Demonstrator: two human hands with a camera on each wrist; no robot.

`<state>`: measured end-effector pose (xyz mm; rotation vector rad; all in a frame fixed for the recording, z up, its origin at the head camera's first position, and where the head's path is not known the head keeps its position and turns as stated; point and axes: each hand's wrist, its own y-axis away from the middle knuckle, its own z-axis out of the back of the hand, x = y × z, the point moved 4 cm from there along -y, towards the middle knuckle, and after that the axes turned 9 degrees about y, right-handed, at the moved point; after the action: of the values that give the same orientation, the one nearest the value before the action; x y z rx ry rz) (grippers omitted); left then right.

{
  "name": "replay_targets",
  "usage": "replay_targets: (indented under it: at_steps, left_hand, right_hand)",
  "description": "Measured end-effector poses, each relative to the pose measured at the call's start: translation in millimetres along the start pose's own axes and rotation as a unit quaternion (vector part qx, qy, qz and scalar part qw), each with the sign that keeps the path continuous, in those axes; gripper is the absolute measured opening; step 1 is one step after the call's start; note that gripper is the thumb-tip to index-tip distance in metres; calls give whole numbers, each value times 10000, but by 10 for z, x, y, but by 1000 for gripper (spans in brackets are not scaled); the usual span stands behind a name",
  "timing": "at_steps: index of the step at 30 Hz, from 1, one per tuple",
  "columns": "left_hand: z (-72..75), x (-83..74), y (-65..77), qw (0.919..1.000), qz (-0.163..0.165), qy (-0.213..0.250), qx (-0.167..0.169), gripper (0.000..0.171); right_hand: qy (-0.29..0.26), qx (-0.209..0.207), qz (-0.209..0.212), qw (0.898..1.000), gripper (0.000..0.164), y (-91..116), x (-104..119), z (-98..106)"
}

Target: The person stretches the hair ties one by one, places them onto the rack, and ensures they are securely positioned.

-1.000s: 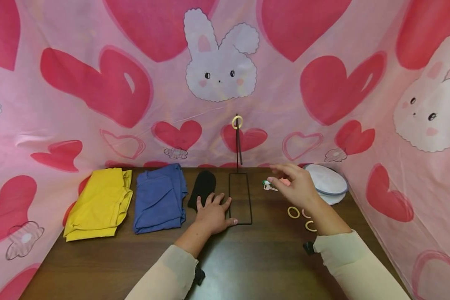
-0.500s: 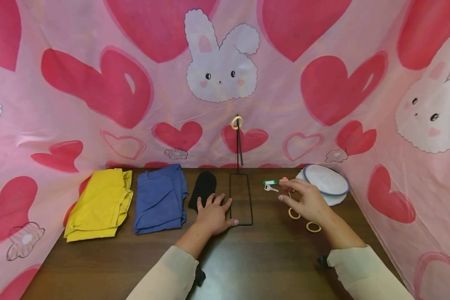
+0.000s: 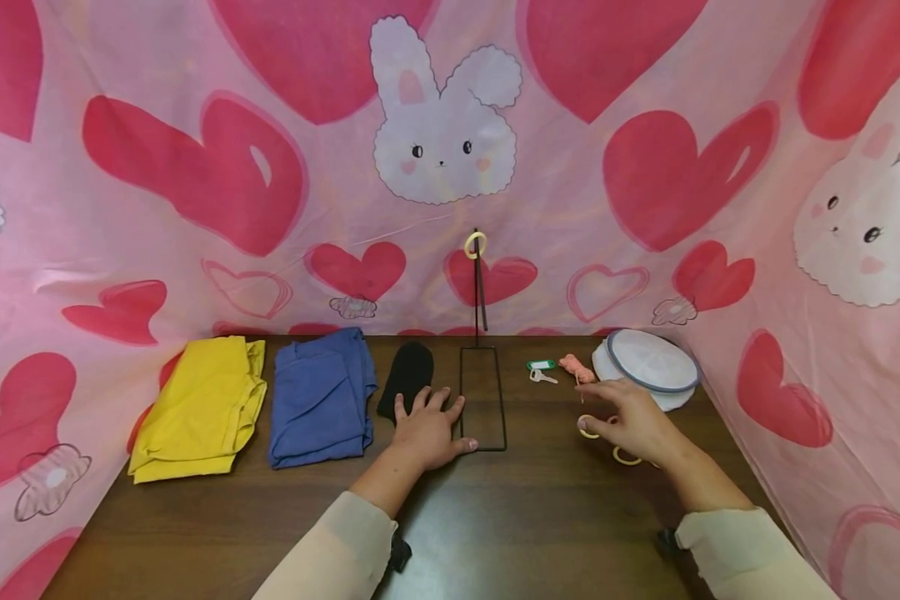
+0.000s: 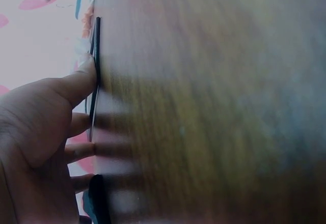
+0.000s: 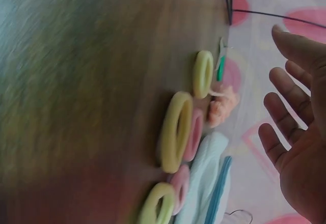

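Note:
My left hand (image 3: 424, 429) lies with fingers spread over the left side of the black wire stand (image 3: 502, 400), its thumb on the front bar of the base. A yellow ring (image 3: 467, 245) hangs at the top of the stand's upright. My right hand (image 3: 641, 427) hovers palm down over several loose rings, partly hiding them in the head view; its fingers are relaxed and hold nothing. In the right wrist view, a pale yellow ring (image 5: 197, 74), a larger yellow ring (image 5: 168, 145), a pink ring (image 5: 193, 142) and others lie on the table below that hand.
Behind the right hand are a pink cord bundle (image 3: 574, 367), a key (image 3: 543, 377) with a green tag (image 3: 541, 365), and a white round fabric item (image 3: 654, 362) with blue edging. Leftward lie a black round-ended item (image 3: 408, 371), blue cloth (image 3: 322, 400) and yellow cloth (image 3: 195, 408).
My right hand has moved right and toward me, from beside the key to above the rings, uncovering the key, tag and pink cord. The left hand has stayed put.

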<state>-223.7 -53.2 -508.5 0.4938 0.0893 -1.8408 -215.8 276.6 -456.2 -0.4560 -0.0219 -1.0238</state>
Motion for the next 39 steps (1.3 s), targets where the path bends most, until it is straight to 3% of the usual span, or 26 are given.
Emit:
replay_targets:
  at_steps: [6,22,39]
  left_hand:
    - [-12,6,-9,10000,7,-5,16,84]
    - [-13,5,-11,10000,6,-17,29,83]
    - [-12,20,-15,10000,26,-19,29,83]
  right_hand:
    - [-35,480,-154,9987,54,69,-137,-83]
    - [500,1145,-320,9917,50,115,-274,-212]
    - [187,755,-77,9969,21,46,-202,-179]
